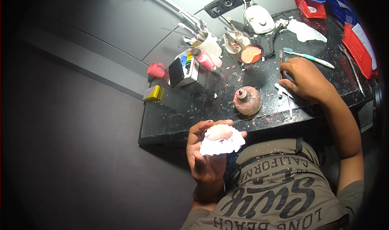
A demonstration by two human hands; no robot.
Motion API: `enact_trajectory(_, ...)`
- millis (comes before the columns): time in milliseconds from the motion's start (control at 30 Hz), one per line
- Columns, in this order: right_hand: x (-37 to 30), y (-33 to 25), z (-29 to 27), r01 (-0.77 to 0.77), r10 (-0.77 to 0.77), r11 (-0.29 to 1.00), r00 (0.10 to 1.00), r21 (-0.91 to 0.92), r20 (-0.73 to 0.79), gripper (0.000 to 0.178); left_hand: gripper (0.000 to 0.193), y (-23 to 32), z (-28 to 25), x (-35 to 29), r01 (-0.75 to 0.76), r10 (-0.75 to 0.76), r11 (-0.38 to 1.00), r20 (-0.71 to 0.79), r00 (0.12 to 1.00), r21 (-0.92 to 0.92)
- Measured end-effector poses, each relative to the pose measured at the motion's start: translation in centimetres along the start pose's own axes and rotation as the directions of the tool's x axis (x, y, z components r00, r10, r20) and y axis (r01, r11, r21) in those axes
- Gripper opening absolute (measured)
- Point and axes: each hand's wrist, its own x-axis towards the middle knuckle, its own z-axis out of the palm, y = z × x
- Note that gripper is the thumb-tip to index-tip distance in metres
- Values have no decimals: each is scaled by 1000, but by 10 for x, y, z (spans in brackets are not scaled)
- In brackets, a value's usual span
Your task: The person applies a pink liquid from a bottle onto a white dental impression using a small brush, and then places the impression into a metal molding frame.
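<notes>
Held up in front of the bench's near edge, my left hand (pixel 208 165) has its fingers curled round a white plaster dental cast (pixel 223 147). Pink wax (pixel 219 132) lies along the upper part of the cast; glare washes out the detail. Over the bench on the right, my right hand (pixel 306 78) has its thumb and fingers closed about a slim brown-handled tool (pixel 281 56). White-handled tools (pixel 283 90) lie just below those fingers. A round, pink-spattered burner (pixel 248 102) stands between the two hands.
Behind the burner is a small pan (pixel 252 54) of pink wax. A toothbrush (pixel 312 57) and a metal tool (pixel 351 68) lie at right, near red bins (pixel 356 51). A tool cup (pixel 210 47), phone (pixel 176 72) and yellow box (pixel 151 93) stand at left. Wax crumbs litter the bench (pixel 174 126).
</notes>
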Motion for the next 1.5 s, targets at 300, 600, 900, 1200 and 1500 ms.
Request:
enact_trajectory(300,-1,1,0,8,-8,1000,1000,1,-10,27,78,-4,2,2,-50,56,994,-53,997,100)
enact_trajectory(600,0,-2,-2,-11,11,1000,1000,4,13,27,100,-2,15,2,-149,188,922,-76,979,357)
enact_trajectory(900,0,0,-1,-10,10,1000,1000,1,22,28,88,-4,13,2,-152,197,907,-77,977,394)
enact_trajectory(1200,0,-1,-2,-11,11,1000,1000,-4,20,28,91,-6,8,-1,-189,226,913,-62,972,363)
enact_trajectory(1500,0,-2,-2,-13,13,1000,1000,5,16,27,100,-4,9,-5,-162,197,936,-81,977,314)
